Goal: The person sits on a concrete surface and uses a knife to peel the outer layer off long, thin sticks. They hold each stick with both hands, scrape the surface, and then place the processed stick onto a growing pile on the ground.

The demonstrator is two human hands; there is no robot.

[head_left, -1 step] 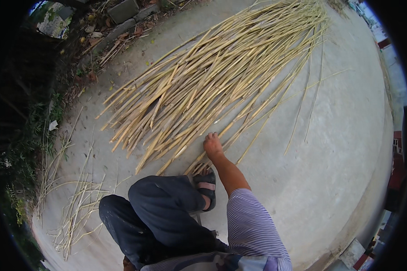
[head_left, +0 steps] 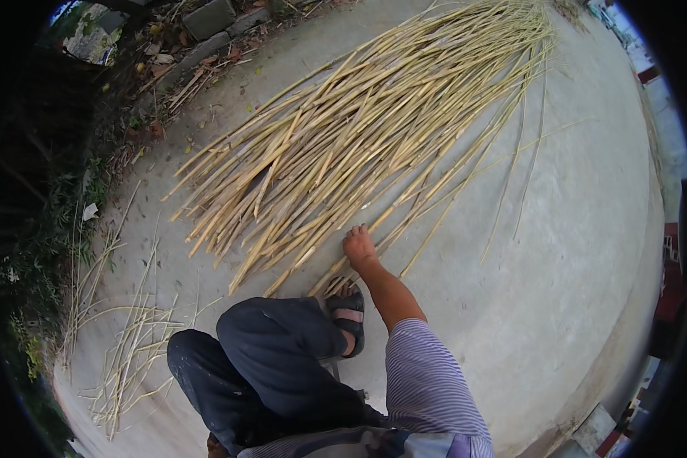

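My right hand [head_left: 359, 244] reaches down beside my sandalled foot [head_left: 346, 320], its fingers curled over the near ends of a few long, dry stalks [head_left: 398, 204]. The hand hides the exact grip. These stalks lie at the right side of a large spread of yellow-brown stalks [head_left: 313, 153], whose thicker cut ends point toward me and whose thin ends fan away to the far right. My left hand is out of sight; only a small brown patch shows at the lower edge, left of my trousers.
Thin, broken stalks [head_left: 133, 343] lie scattered to the left. The pale concrete floor [head_left: 542, 290] stretches to the right. Along the far left run green plants [head_left: 53, 206], dry leaves and grey blocks [head_left: 208, 19]. My bent knees [head_left: 244, 328] fill the near middle.
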